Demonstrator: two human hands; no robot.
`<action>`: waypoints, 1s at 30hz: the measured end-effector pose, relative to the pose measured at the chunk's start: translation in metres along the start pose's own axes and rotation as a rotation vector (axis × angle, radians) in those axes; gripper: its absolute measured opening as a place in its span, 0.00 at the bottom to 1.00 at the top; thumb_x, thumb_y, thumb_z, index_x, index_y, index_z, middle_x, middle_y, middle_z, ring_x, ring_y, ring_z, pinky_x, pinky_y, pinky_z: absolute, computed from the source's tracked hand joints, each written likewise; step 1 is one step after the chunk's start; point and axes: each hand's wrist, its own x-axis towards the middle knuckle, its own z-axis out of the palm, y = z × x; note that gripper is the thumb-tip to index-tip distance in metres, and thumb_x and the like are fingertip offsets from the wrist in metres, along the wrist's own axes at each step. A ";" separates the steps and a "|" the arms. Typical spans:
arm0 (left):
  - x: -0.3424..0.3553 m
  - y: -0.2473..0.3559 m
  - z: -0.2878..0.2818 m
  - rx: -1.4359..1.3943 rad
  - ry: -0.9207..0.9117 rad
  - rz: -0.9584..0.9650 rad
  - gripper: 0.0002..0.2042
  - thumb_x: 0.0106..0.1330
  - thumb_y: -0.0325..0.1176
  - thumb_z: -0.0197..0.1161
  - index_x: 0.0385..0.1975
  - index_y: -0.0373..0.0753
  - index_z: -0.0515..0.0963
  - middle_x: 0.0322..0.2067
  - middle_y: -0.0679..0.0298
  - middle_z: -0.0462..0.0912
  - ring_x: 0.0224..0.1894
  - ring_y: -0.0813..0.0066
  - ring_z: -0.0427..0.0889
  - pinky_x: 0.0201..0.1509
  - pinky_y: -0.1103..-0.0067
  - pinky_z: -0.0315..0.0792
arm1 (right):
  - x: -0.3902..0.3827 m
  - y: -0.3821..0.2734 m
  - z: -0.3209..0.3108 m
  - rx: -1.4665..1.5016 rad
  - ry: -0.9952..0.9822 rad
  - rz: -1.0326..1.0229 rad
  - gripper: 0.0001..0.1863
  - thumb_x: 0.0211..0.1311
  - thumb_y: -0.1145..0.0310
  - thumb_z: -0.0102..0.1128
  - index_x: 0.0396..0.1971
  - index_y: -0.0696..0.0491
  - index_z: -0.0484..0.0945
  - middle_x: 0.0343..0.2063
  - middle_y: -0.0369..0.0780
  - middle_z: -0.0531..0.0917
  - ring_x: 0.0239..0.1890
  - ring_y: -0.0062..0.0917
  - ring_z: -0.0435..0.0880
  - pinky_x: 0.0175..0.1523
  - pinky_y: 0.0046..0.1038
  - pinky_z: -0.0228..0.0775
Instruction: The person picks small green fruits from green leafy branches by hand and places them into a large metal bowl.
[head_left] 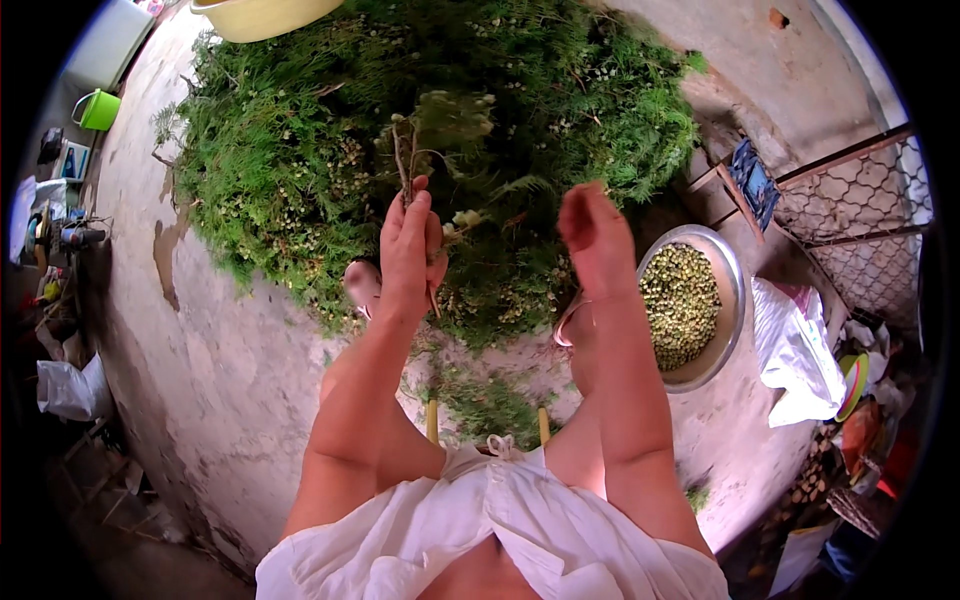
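My left hand point(414, 240) grips a thin woody branch point(404, 150) upright, its leafy top blurred, with a cut stem end showing below the fist. My right hand point(595, 225) is raised to the right of it, fingers curled and blurred; whether they hold anything is hidden. Under both hands lies a large pile of green conifer branches point(260, 150) dotted with small pale cones. Beside my right forearm sits a wide metal bowl point(730, 310) partly filled with small greenish-yellow cones or seeds point(678, 300).
A pale yellow basin point(265, 15) is at the top. A green bucket point(98, 110) and a white sack point(70, 390) line the left side. A wire-mesh frame point(850, 195), a white woven bag point(795, 350) and mixed clutter stand on the right.
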 end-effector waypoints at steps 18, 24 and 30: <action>0.008 -0.026 0.002 0.350 -0.055 0.121 0.17 0.62 0.33 0.52 0.49 0.34 0.63 0.16 0.75 0.63 0.14 0.90 0.58 0.15 0.88 0.51 | -0.021 0.020 0.031 -1.330 -0.458 -0.272 0.19 0.44 0.55 0.65 0.31 0.53 0.74 0.24 0.37 0.77 0.22 0.24 0.75 0.27 0.24 0.67; 0.006 -0.019 0.008 0.335 -0.052 0.025 0.18 0.62 0.35 0.52 0.49 0.34 0.63 0.14 0.73 0.64 0.10 0.88 0.58 0.10 0.86 0.50 | -0.019 0.041 0.024 -1.582 -0.354 -0.938 0.14 0.46 0.59 0.61 0.27 0.52 0.72 0.22 0.38 0.77 0.24 0.30 0.77 0.23 0.27 0.68; 0.003 -0.012 0.007 0.230 -0.098 -0.116 0.17 0.64 0.38 0.49 0.48 0.37 0.63 0.12 0.72 0.62 0.06 0.85 0.54 0.06 0.85 0.48 | -0.026 0.044 0.031 -1.314 -0.304 -0.472 0.10 0.56 0.63 0.54 0.28 0.54 0.70 0.22 0.41 0.77 0.24 0.33 0.77 0.24 0.26 0.65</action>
